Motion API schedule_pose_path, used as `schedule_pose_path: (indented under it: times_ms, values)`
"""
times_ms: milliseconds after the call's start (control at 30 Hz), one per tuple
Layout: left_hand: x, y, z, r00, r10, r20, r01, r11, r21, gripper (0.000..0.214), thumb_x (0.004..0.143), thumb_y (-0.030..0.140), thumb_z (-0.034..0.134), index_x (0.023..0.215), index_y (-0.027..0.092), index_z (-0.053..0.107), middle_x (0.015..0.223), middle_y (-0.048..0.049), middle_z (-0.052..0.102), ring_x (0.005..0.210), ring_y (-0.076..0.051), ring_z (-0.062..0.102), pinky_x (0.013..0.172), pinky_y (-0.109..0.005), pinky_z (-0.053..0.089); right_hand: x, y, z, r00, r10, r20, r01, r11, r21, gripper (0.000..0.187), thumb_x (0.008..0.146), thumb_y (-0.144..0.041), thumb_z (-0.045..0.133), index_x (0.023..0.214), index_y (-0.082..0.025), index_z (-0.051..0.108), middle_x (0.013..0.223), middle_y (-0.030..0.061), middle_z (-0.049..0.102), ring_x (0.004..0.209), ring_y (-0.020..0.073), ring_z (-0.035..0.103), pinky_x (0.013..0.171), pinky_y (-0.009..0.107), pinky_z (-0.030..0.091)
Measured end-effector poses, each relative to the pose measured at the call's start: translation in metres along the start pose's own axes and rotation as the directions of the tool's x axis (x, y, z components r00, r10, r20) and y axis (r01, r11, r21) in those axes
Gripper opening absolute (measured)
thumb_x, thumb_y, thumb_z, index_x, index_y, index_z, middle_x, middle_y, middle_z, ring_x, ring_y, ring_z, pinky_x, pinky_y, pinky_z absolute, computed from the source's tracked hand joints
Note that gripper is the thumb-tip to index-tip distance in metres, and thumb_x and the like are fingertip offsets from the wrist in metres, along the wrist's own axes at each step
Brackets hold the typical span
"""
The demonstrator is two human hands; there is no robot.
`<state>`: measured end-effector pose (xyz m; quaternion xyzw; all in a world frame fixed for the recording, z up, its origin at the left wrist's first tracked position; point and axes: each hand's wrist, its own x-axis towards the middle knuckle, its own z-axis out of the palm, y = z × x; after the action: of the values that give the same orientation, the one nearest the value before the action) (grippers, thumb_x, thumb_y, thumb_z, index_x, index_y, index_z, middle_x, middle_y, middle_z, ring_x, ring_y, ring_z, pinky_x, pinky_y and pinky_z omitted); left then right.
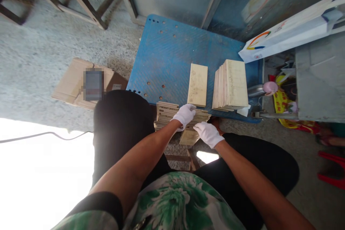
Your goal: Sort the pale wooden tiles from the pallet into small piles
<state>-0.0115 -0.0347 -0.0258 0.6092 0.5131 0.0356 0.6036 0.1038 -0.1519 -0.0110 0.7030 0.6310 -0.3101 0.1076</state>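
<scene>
My left hand [185, 115], in a white glove, rests over a stack of thin wooden boards [165, 111] between my knees. Its fingers are bunched together, and what lies in them is hidden. Lower and to the right, my right hand [208, 134], also gloved, has its fingers closed at the edge of a tilted wooden board [189, 137]. Just beyond my hands, a low pile of pale boards [198, 84] lies flat on the blue plastic surface [169, 54]. A taller, slightly fanned stack of boards [235, 82] stands to its right.
A metal flask with a pink cap [265, 89] lies right of the tall stack. Behind it are a white paper bag [283, 28] and a grey metal surface [320, 79]. A cardboard box [71, 82] sits on the floor at left, and a red stool [332, 169] at right.
</scene>
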Motion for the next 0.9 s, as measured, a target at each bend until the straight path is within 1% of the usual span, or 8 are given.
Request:
schedule_pose_path:
  times_ms: [100, 167, 233, 333, 433, 600, 733, 900]
  values:
    - [0.014, 0.005, -0.004, 0.994, 0.003, -0.111, -0.013, 0.996, -0.086, 0.041, 0.084, 0.013, 0.055, 0.125, 0.012, 0.060, 0.120, -0.0107, 0.067, 0.107, -0.015, 0.064, 0.098, -0.023, 0.047, 0.013, 0.010, -0.015, 0.983, 0.080, -0.168, -0.066, 0.994, 0.088, 0.031, 0.097, -0.035, 0.045, 0.104, -0.018, 0.070, 0.103, 0.0093, 0.071, 0.096, 0.0197, 0.066, 0.087, 0.028, 0.047]
    - [0.022, 0.007, -0.007, 0.985, 0.009, -0.170, -0.036, 0.987, -0.155, 0.047, 0.081, 0.010, 0.056, 0.128, 0.014, 0.058, 0.124, -0.0098, 0.065, 0.111, -0.015, 0.062, 0.101, -0.023, 0.044, 0.025, 0.021, -0.026, 0.930, 0.209, -0.302, -0.145, 0.964, 0.221, 0.032, 0.095, -0.035, 0.046, 0.110, -0.018, 0.069, 0.107, 0.0093, 0.071, 0.099, 0.0209, 0.066, 0.091, 0.030, 0.047]
    - [0.028, 0.007, -0.009, 0.980, 0.017, -0.200, -0.067, 0.967, -0.246, 0.050, 0.078, 0.007, 0.058, 0.128, 0.016, 0.058, 0.124, -0.0075, 0.065, 0.112, -0.015, 0.062, 0.103, -0.025, 0.043, 0.038, 0.031, -0.036, 0.867, 0.350, -0.356, -0.211, 0.903, 0.374, 0.035, 0.093, -0.034, 0.049, 0.117, -0.018, 0.067, 0.116, 0.0094, 0.069, 0.109, 0.0227, 0.063, 0.098, 0.033, 0.045]
    - [0.031, 0.006, -0.010, 0.985, 0.025, -0.172, -0.080, 0.945, -0.316, 0.053, 0.074, 0.007, 0.059, 0.126, 0.018, 0.059, 0.119, -0.0051, 0.068, 0.111, -0.016, 0.062, 0.103, -0.026, 0.043, 0.057, 0.044, -0.041, 0.847, 0.470, -0.248, -0.269, 0.781, 0.563, 0.045, 0.090, -0.031, 0.050, 0.131, -0.015, 0.057, 0.126, 0.0111, 0.063, 0.120, 0.0222, 0.057, 0.106, 0.035, 0.040]
    - [0.031, 0.004, -0.011, 0.992, 0.005, -0.122, -0.037, 0.963, -0.266, 0.056, 0.075, 0.010, 0.059, 0.130, 0.016, 0.054, 0.124, -0.0081, 0.065, 0.116, -0.018, 0.059, 0.104, -0.028, 0.042, 0.072, 0.054, -0.036, 0.858, 0.490, -0.153, -0.282, 0.699, 0.657, 0.052, 0.090, -0.029, 0.048, 0.138, -0.011, 0.049, 0.131, 0.0132, 0.060, 0.122, 0.0192, 0.055, 0.105, 0.032, 0.041]
    - [0.034, 0.003, -0.010, 0.992, -0.068, -0.108, 0.047, 0.981, -0.188, 0.069, 0.077, 0.016, 0.059, 0.143, 0.009, 0.039, 0.136, -0.0169, 0.054, 0.123, -0.021, 0.053, 0.106, -0.030, 0.038, 0.087, 0.063, -0.024, 0.863, 0.489, -0.126, -0.288, 0.682, 0.673, 0.051, 0.089, -0.028, 0.045, 0.138, -0.016, 0.049, 0.129, 0.0114, 0.061, 0.119, 0.0181, 0.058, 0.097, 0.031, 0.047]
    - [0.039, 0.002, -0.007, 0.995, -0.047, -0.088, 0.027, 0.975, -0.219, 0.057, 0.074, 0.012, 0.059, 0.131, 0.017, 0.052, 0.122, -0.0090, 0.065, 0.111, -0.018, 0.060, 0.098, -0.027, 0.044, 0.092, 0.061, -0.024, 0.861, 0.496, -0.111, -0.308, 0.684, 0.661, 0.048, 0.087, -0.029, 0.047, 0.132, -0.018, 0.056, 0.123, 0.0101, 0.065, 0.113, 0.0201, 0.059, 0.095, 0.031, 0.046]
    - [0.041, 0.003, -0.004, 0.994, -0.052, -0.091, 0.024, 0.958, -0.287, 0.054, 0.072, 0.008, 0.059, 0.126, 0.018, 0.056, 0.117, -0.0066, 0.068, 0.107, -0.017, 0.062, 0.097, -0.027, 0.046, 0.092, 0.050, -0.034, 0.864, 0.491, -0.105, -0.317, 0.695, 0.645, 0.038, 0.084, -0.030, 0.046, 0.115, -0.018, 0.065, 0.108, 0.0077, 0.069, 0.097, 0.0208, 0.062, 0.089, 0.031, 0.045]
